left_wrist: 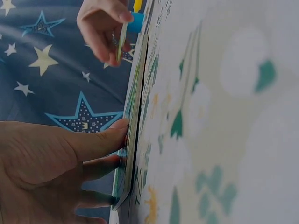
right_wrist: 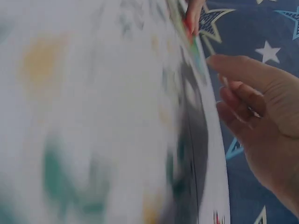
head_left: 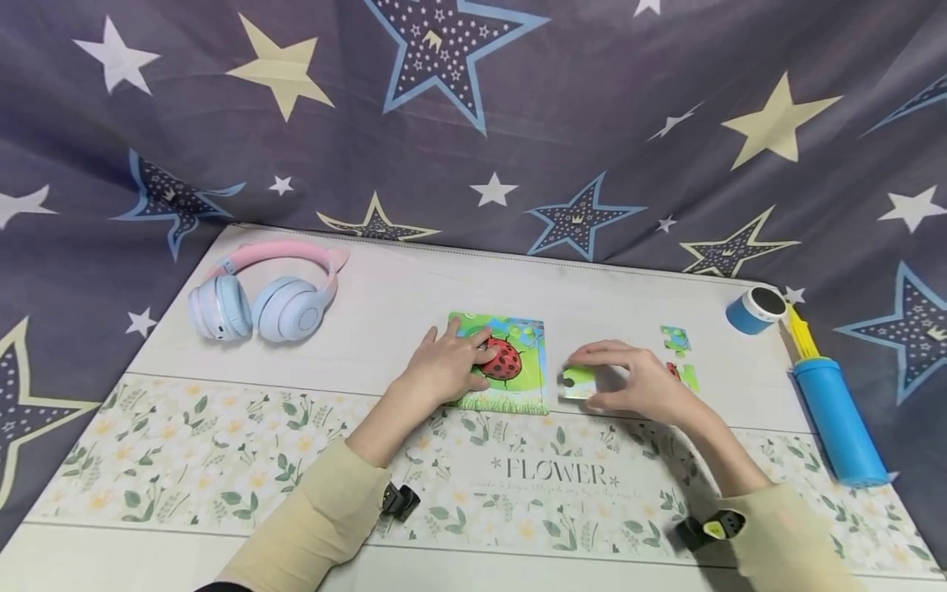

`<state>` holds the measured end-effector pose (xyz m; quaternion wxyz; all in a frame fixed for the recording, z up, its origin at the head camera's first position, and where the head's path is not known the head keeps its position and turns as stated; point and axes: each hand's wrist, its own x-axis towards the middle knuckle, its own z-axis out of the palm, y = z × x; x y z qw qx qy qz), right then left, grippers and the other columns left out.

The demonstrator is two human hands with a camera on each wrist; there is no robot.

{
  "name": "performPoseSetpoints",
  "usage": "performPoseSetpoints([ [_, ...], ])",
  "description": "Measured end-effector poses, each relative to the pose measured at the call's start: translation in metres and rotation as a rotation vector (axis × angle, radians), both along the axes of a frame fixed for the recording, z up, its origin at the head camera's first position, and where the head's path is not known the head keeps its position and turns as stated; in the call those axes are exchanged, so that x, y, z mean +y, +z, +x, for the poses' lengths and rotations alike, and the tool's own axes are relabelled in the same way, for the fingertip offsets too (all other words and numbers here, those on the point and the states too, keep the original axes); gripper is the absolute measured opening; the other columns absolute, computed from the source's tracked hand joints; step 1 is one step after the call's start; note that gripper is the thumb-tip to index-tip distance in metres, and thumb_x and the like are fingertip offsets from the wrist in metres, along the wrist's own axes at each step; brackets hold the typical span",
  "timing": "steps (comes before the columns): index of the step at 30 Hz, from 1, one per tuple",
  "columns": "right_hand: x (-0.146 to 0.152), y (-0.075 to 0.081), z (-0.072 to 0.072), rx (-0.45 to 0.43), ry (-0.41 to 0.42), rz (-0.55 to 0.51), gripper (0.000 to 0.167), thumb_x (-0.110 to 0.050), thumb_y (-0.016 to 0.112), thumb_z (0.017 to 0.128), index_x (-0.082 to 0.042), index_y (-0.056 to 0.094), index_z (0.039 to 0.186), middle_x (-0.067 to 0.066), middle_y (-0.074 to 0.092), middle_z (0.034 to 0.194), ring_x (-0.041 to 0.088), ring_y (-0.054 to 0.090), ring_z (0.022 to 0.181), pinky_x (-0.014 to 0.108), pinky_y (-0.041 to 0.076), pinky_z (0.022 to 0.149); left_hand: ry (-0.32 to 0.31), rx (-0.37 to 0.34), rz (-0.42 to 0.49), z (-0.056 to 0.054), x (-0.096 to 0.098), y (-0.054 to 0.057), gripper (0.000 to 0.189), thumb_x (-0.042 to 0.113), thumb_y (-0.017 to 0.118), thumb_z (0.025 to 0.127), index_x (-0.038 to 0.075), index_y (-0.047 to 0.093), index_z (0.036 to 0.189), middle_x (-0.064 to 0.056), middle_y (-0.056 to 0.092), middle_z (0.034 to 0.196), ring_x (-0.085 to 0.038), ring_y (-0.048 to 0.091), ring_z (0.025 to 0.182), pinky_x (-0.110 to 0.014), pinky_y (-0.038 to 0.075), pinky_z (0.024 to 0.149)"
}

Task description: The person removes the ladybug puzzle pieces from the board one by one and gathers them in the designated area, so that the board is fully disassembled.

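Note:
A square ladybug puzzle [head_left: 531,386] lies flat on the table, in green with a red ladybug at its middle. My left hand [head_left: 444,362] rests on its left side with the fingers spread; in the left wrist view the thumb [left_wrist: 105,140] lies against the thin board. To the right of the puzzle, my right hand [head_left: 644,382] pinches a light green puzzle piece [head_left: 580,383] between thumb and fingers. That piece [left_wrist: 122,41] is seen edge-on, held above the table, in the left wrist view. The right wrist view shows the curled right fingers [right_wrist: 236,121], with the piece mostly hidden.
Loose puzzle pieces [head_left: 675,339] lie beyond the right hand, some partly behind it. Pink and blue headphones [head_left: 288,311] sit at the back left. A small blue speaker [head_left: 755,311] and a blue pump [head_left: 839,423] with a yellow end stand at the right edge.

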<state>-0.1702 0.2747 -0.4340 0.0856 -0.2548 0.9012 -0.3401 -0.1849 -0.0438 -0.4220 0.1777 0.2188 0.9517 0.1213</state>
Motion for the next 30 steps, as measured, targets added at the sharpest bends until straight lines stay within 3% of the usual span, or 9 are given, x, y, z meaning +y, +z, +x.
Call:
performPoseSetpoints([
  [5,0.039,-0.002,0.013,0.009,-0.038,-0.002,0.054,-0.02,0.089,0.081,-0.02,0.071,0.132,-0.001,0.069,0.136,-0.006,0.052,0.13,0.016,0.043,0.111,-0.005,0.001,0.0,0.003,-0.001,0.0,0.058,0.04,0.069,0.096,0.028,0.053,0.15,0.003,0.029,0.171,-0.041,0.013,0.161,-0.065,0.02,0.128],
  [8,0.063,-0.003,0.023,0.02,-0.074,0.002,0.054,-0.02,0.088,0.082,-0.019,0.07,0.133,0.003,0.067,0.138,-0.014,0.046,0.131,0.003,0.035,0.106,-0.004,0.007,0.006,0.003,-0.002,-0.001,0.057,0.039,0.07,0.096,0.028,0.055,0.15,0.003,0.03,0.171,-0.042,0.014,0.161,-0.065,0.021,0.127],
  [13,0.094,0.0,0.041,0.065,-0.13,0.063,0.059,-0.019,0.09,0.079,-0.021,0.07,0.134,0.01,0.064,0.141,-0.02,0.037,0.134,-0.002,0.029,0.104,0.0,0.008,0.013,0.001,-0.001,0.0,0.057,0.039,0.07,0.096,0.028,0.054,0.15,0.003,0.03,0.171,-0.041,0.014,0.161,-0.065,0.021,0.127],
  [21,0.117,-0.003,0.054,0.174,-0.121,0.119,0.063,-0.017,0.094,0.071,-0.02,0.072,0.13,-0.001,0.069,0.129,-0.023,0.043,0.122,-0.001,0.037,0.097,-0.01,0.015,-0.003,0.0,-0.003,0.0,0.057,0.039,0.069,0.097,0.028,0.053,0.151,0.003,0.03,0.171,-0.041,0.014,0.161,-0.066,0.021,0.127],
  [30,0.131,-0.011,0.055,0.106,-0.151,0.131,0.06,-0.018,0.093,0.074,-0.02,0.072,0.131,-0.006,0.069,0.128,-0.023,0.046,0.117,0.0,0.043,0.092,-0.022,0.019,0.0,0.001,-0.002,0.002,0.058,0.04,0.068,0.097,0.028,0.052,0.152,0.004,0.029,0.171,-0.041,0.013,0.161,-0.065,0.02,0.127],
])
